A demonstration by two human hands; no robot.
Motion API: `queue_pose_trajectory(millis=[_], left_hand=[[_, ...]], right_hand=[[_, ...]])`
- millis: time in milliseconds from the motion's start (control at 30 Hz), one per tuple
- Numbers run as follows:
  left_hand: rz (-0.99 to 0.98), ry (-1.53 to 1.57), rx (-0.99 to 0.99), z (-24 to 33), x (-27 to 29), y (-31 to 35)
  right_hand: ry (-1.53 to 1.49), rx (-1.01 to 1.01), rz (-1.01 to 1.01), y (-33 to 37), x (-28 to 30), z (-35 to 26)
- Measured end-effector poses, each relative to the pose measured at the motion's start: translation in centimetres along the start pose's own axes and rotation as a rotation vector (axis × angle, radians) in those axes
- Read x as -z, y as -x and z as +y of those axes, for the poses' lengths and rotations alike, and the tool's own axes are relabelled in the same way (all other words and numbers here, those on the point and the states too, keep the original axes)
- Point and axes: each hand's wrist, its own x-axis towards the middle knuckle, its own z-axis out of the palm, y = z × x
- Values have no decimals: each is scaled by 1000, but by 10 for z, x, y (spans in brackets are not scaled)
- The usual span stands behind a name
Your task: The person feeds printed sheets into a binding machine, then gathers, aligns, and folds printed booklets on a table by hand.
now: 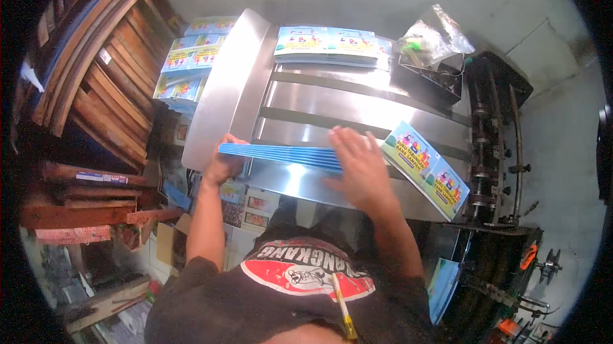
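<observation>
A thin stack of blue-edged booklets (281, 154) is held on edge above the metal table, its folded edges facing up. At its left end my left hand (225, 160) is closed round it, with the fingers partly hidden behind the stack. My right hand (363, 168) lies flat at the right end, fingers stretched out and the palm against or very near the booklets; exact contact is hard to see. Just right of that hand, printed booklet sheets (426, 168) in blue, green and yellow lie slanted on the table.
Dark slots cross the metal table (306, 129). At its back sit a printed booklet pile (327, 45) and a black box (435, 79) topped by a clear plastic bag (437, 39). More piles (191, 57) stand beyond the raised left plate (233, 82). Machine rollers (486, 146) border the right.
</observation>
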Motion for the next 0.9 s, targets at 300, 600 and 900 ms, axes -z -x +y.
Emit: queue_pose_trajectory(millis=[300, 600, 900], left_hand=[[151, -79, -59, -25, 1, 1], [196, -183, -96, -2, -21, -11], [304, -260, -114, 44, -15, -203]], right_hand=[[-478, -155, -57, 7, -14, 51], [-931, -352, 249, 16, -70, 61], [-807, -541, 431, -133, -34, 93]])
